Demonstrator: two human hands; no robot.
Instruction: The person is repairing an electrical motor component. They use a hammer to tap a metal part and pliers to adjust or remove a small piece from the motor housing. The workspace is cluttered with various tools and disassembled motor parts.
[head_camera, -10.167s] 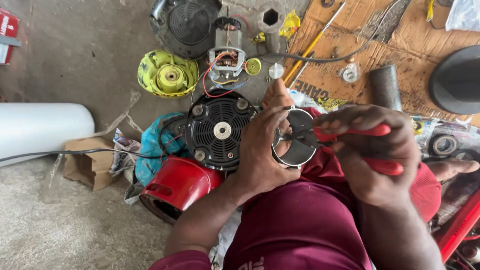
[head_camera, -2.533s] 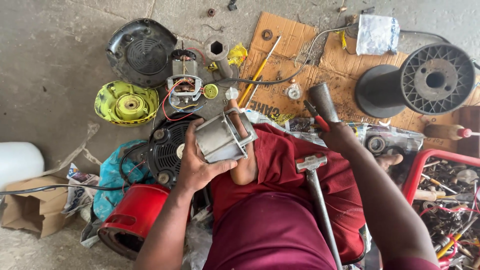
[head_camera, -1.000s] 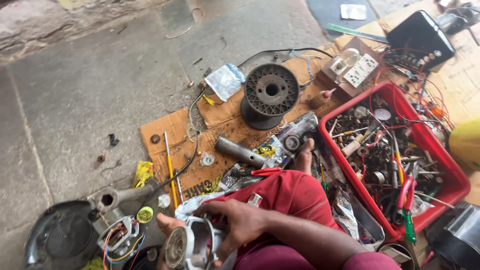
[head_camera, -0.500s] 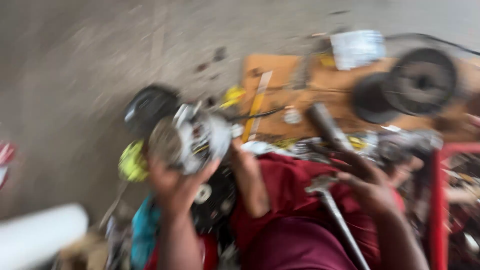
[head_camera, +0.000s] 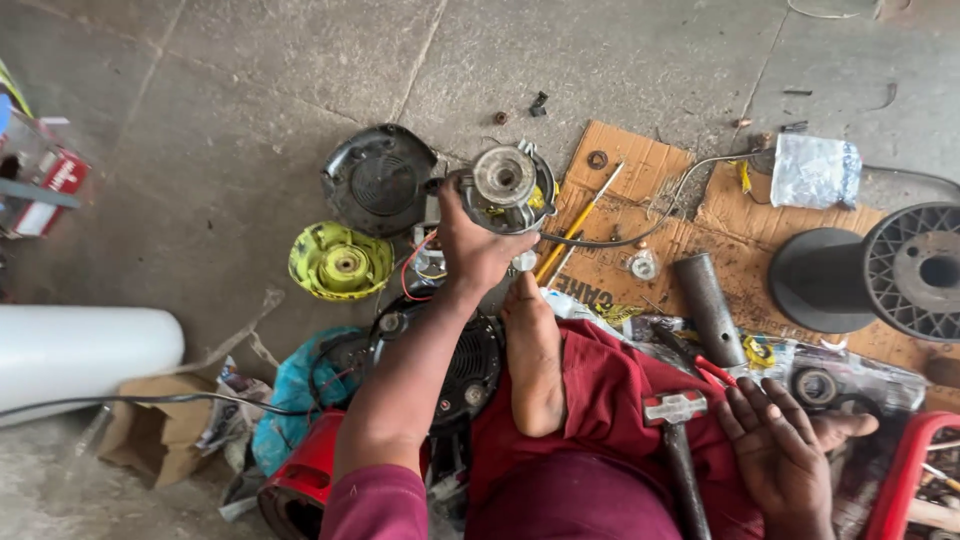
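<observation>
My left hand (head_camera: 470, 245) is stretched forward and grips a silver cylindrical motor part (head_camera: 505, 185), its round end facing up, above the floor beside a black round cover (head_camera: 378, 180). My right hand (head_camera: 780, 445) rests open on my lap with fingers spread and nothing in it. Just left of it a hammer (head_camera: 675, 410) lies on my red trousers, handle toward me. My bare foot (head_camera: 535, 360) lies between the two arms.
On the floor are a yellow-green plastic cap (head_camera: 340, 262), a black fan housing (head_camera: 460, 360) and a red housing (head_camera: 305, 480). Cardboard (head_camera: 640, 200) carries yellow screwdrivers (head_camera: 575, 225), a metal pipe (head_camera: 708, 310), a black spool (head_camera: 880, 270) and a plastic bag (head_camera: 815, 170). A white cylinder (head_camera: 80, 355) lies left, a red crate (head_camera: 905, 480) right.
My left hand has carried the motor part from near my lap forward over the floor. The view swung over to the red crate and back. My right hand now lies open beside the hammer.
</observation>
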